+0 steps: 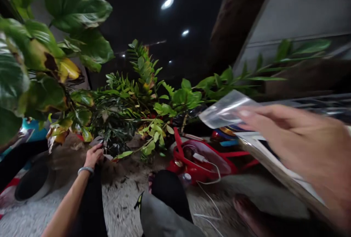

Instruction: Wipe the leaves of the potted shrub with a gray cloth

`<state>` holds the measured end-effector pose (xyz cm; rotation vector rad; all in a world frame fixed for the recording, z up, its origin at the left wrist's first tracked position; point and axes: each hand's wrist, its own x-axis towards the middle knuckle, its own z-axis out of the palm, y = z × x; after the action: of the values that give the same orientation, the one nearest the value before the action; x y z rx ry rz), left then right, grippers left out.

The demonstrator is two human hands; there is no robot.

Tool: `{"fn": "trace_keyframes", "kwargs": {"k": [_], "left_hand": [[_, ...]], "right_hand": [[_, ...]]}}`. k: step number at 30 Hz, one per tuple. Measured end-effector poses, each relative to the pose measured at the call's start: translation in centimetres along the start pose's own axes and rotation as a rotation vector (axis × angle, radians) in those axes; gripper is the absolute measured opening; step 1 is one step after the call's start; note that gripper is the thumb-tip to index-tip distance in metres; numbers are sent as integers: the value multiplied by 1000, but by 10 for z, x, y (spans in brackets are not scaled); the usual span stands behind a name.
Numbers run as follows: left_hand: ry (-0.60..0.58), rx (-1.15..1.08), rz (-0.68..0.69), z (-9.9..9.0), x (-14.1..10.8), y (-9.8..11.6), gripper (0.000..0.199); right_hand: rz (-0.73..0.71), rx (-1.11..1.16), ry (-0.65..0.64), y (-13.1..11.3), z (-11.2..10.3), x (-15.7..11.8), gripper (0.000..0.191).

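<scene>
My left hand reaches down to the soil-strewn floor at the base of a leafy green plant; its fingers are curled at the low stems, and a silver bracelet sits on the wrist. Whether it grips anything is hidden by the leaves. My right hand is raised close to the camera at the right, blurred, pinching a clear plastic bag between fingertips. My knees in dark trousers show at the bottom centre.
A big-leaved plant with yellowing leaves fills the left. A red plastic object with a white cable lies on the floor behind the knee. A flat board juts in at the right. A round grey pot lies low left.
</scene>
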<state>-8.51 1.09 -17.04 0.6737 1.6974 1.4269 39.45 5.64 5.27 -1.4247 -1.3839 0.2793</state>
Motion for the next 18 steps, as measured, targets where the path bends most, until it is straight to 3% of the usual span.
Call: {"fn": "trace_keyframes", "kwargs": {"k": [2, 4, 6, 8, 11, 13, 15, 18], "left_hand": [[46, -4, 51, -6, -8, 1, 38], [115, -4, 196, -8, -16, 10, 26], [132, -45, 333, -4, -20, 29, 20], [24, -146, 354, 8, -16, 56, 19], [-274, -293, 193, 36, 5, 99, 20], [-392, -315, 33, 51, 26, 117, 16], [-408, -324, -90, 56, 47, 121, 11], [-312, -384, -141, 38, 71, 97, 8]], "right_hand": [[10, 174, -128, -44, 32, -18, 43], [-4, 285, -278, -72, 67, -35, 43], [-15, 348, -428, -87, 106, -50, 42], [-26, 377, -538, -93, 145, -62, 43], [-88, 314, -614, -98, 199, -69, 36], [-150, 216, -647, -101, 225, -67, 30], [-186, 148, -681, -103, 243, -63, 28], [-177, 140, -727, -99, 257, -62, 26]]}}
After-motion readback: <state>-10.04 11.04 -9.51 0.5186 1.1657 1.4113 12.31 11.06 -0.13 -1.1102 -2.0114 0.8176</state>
